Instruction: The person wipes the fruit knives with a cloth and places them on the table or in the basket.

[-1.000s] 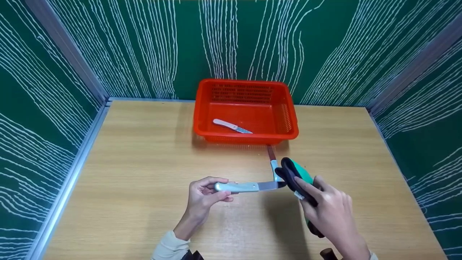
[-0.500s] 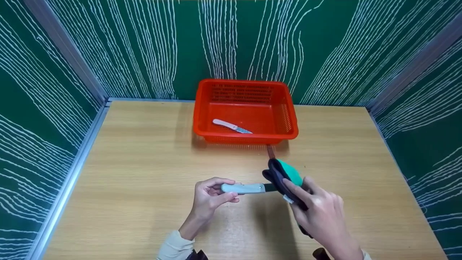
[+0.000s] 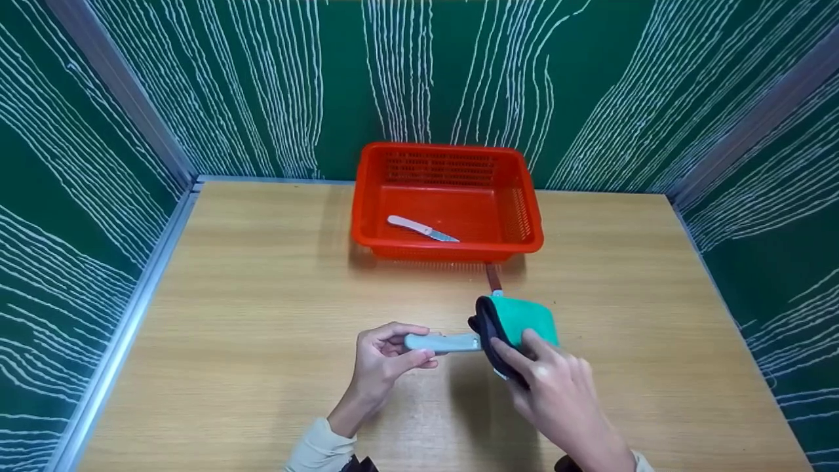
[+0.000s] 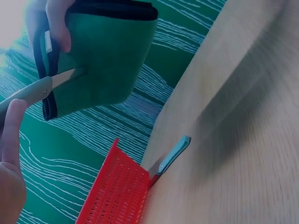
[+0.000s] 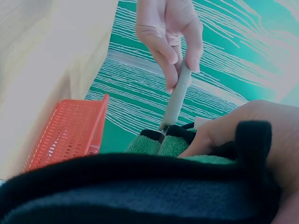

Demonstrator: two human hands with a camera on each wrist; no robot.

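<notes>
My left hand pinches the pale blue handle of a knife between thumb and fingers, the handle lying level and pointing right. A folded green cloth with black edging is in my right hand, which grips it around the blade. In the head view the cloth hides the blade up to the handle; the left wrist view shows a short piece of blade at the cloth's edge. Looking from the right wrist, the knife handle runs in between two cloth layers. Both hands are above the table.
A red plastic basket stands at the back of the wooden table, holding a knife with a whitish-pink handle. Another blue-handled knife lies on the table before the basket, partly behind the cloth. Green white-lined walls enclose the table.
My right hand has moved left with the cloth, sliding it over the blade to the handle. More of the cloth's green side now faces up. The left hand has shifted slightly right.
</notes>
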